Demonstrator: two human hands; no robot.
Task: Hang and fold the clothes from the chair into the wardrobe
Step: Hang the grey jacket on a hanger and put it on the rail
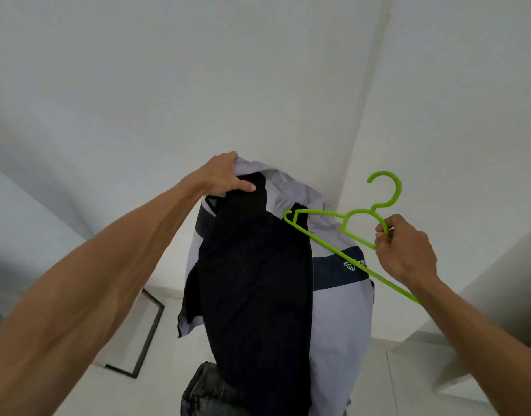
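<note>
My left hand (225, 175) grips the top of a light grey jacket (336, 319) with a black lining and a navy band, holding it up so it hangs in front of me. My right hand (405, 250) holds a bright green plastic hanger (330, 238) by its neck below the hook. The hanger's left arm tip lies against the jacket's shoulder area. The chair and the wardrobe are out of view.
White walls meet in a corner behind the jacket. A dark-framed panel (150, 328) leans on the floor at lower left. Dark denim (204, 391) shows below the jacket. A white ledge (483, 349) runs at the lower right.
</note>
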